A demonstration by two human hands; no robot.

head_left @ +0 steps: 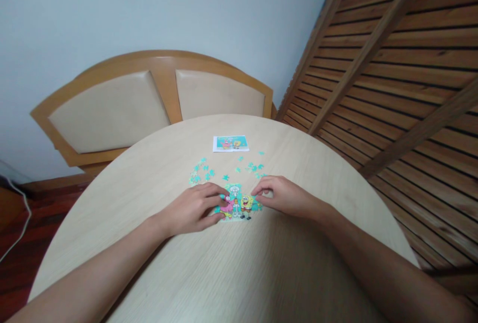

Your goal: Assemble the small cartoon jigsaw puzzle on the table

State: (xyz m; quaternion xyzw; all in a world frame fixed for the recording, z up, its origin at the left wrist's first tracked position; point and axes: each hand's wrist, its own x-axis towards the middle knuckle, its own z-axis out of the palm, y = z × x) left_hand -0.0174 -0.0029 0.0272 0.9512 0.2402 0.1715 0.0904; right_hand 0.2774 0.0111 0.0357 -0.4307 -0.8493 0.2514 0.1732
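Left hand [194, 208] loosely spread at left side of puzzle [236, 204]; right hand [286, 194] at its right edge, fingertips drawn together, can't tell if grasping anything. Loose pieces [255, 167] beyond puzzle. Apparently fitting pieces; next move calls for fine alignment.

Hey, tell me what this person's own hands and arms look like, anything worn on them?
The left hand and right hand are bare: no gloves, rings, watches or bracelets show. The left forearm and right forearm show no sleeves, cables or clear markings. Finer detail is too small to judge.
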